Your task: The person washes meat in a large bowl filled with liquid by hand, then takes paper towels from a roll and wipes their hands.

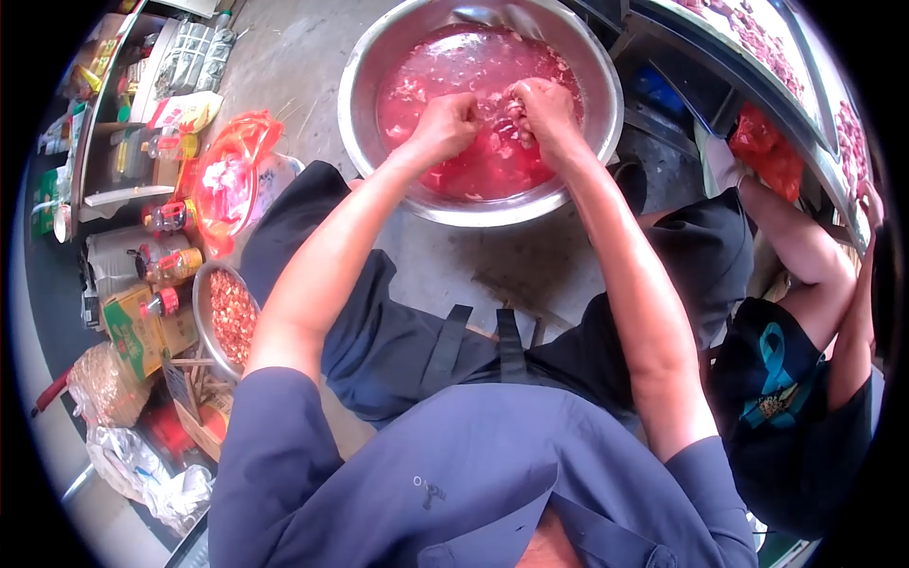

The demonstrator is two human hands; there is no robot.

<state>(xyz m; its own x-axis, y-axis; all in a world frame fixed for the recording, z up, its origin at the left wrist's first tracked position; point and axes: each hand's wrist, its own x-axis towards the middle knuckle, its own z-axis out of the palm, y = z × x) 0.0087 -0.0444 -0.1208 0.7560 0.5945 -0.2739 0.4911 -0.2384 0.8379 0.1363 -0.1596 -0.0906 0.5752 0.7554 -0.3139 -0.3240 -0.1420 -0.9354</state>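
Shelf (80, 161): runs along the far left, crowded with packets and small goods.
Carton (133, 331): green and yellow, standing below the bottles.
Plastic bag (161, 483): whitish, crumpled, at the lower left.
Bottles (170, 216): several in a loose column beside the shelf, some with red caps.
Bowl (203, 301): metal, near the person's left arm, filled with chopped red and orange bits (233, 317).
Orange-red bag (249, 142): thin plastic, lying open above the bowl, with something pale and pink inside.
Basin (364, 114): wide, round, metal, on the grey floor (294, 47) in front of the person's knees; it holds red, cloudy liquid (464, 66).
Left hand (449, 125): just above the liquid, fingers curled narrowly together; whether anything sits between them, I cannot tell.
Meat pieces (509, 131): pale and pink, in the basin, many half sunk in the liquid, some between the two hands.
Right hand (546, 109): close beside the left but apart from it, fingers bent in around a few of the pale pieces.
Red bag (763, 147): bunched beneath the tabletop.
Tabletop (807, 80): at the upper right, spread with reddish chunks (757, 38).
Co-worker: seated at the right in a dark shirt (805, 417) with a teal ribbon print, one hand (869, 203) at the tabletop's edge.
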